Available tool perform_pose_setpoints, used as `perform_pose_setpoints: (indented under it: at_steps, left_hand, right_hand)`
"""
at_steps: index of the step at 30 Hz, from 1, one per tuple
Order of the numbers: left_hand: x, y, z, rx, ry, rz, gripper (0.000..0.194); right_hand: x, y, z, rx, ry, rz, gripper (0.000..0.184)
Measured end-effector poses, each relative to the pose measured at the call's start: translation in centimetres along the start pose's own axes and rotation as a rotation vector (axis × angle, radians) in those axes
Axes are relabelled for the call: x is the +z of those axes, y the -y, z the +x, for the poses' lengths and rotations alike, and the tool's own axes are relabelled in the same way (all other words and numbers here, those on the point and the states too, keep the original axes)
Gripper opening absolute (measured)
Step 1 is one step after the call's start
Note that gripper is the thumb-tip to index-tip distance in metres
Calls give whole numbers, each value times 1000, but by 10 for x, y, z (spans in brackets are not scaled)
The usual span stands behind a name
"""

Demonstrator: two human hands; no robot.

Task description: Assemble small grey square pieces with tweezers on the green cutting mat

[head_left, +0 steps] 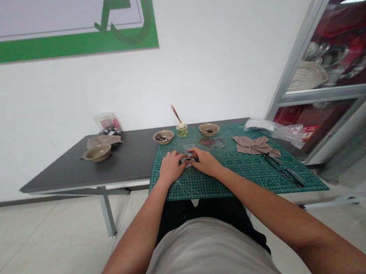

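Note:
Over the green cutting mat (188, 191), my left hand (172, 168) and my right hand (205, 162) meet with fingers closed. Thumbs and fingertips of both press on one small dark brown piece (188, 157); its kind is too small to tell. A pale scrap shows just below the fingertips. Behind them lies a clear bluish sheet (189, 146). Right of that, a brown square (206, 142) and a greyish square (219, 143) lie flat on the mat.
Two bowls, one left (164, 137) and one right (209, 130), hold dark bits, with a glass jar of sticks (182, 130) between. Another bowl (97, 153) stands left. Brown cloth (252, 145), black-handled scissors (282, 169) and clear plastic (287, 132) lie right.

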State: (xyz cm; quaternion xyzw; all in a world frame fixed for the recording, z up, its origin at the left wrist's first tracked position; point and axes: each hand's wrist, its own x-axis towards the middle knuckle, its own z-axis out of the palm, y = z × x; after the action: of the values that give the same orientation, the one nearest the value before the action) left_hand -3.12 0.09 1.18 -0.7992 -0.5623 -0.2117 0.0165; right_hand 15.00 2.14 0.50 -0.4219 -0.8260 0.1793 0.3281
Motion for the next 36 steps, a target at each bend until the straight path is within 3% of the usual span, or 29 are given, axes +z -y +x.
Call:
perform_pose_setpoints:
  at_steps: [12,17,21,24,27,29,31,36]
  left_hand:
    - [-1,1,0,-19,8,-59,24]
    - [6,14,4,-102,-187,-315,16]
    - [6,21,5,-229,-315,-509,17]
    - [4,19,4,-311,-350,-610,17]
    - [1,16,2,-381,-394,-707,17]
    - [0,14,2,-402,-390,-756,17]
    - [-1,14,2,-405,-375,-785,16]
    - [1,15,2,-420,-380,-824,13]
  right_hand:
    - [7,-11,4,-28,0,-41,61]
    - [7,-9,12,-14,64,-114,62]
    - [10,-5,22,74,49,-35,66]
    - [12,-5,33,151,-41,54,56]
    - [12,-5,46,180,-158,121,29]
    - [11,-5,54,130,-231,127,14]
    - [10,-5,61,49,-282,81,10]
    - [17,-8,66,-38,-160,-145,13]
